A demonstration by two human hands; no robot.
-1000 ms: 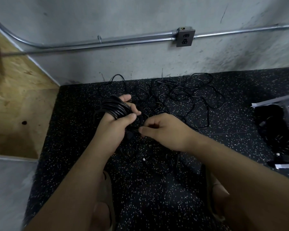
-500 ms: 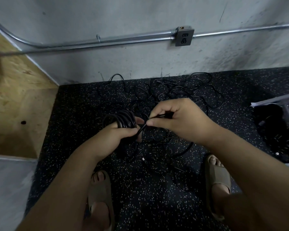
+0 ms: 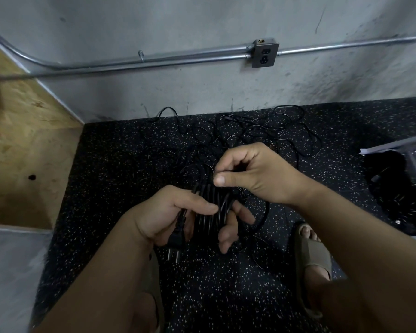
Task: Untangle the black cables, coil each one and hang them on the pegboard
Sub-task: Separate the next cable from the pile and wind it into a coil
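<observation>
My left hand (image 3: 178, 217) holds a coil of black cable (image 3: 211, 210) wound around its palm, thumb pressed across the loops. The coil's two-pin plug (image 3: 175, 239) hangs down below that hand. My right hand (image 3: 255, 174) is just above the coil, thumb and curled fingers pinching the cable's free strand at the top of the loops. Behind both hands a tangle of thin black cables (image 3: 257, 135) lies on the speckled black floor mat (image 3: 106, 179), close to the wall. No pegboard is in view.
A grey concrete wall carries a metal conduit (image 3: 154, 61) and an outlet box (image 3: 264, 52). A plywood panel (image 3: 22, 140) stands at the left. An open bin (image 3: 404, 183) with dark items sits at the right. My sandalled feet (image 3: 312, 255) are below the hands.
My left hand has dropped lower and turned palm-up with the coil, so the plug now hangs into view. My right hand moved from beside the coil to just above it.
</observation>
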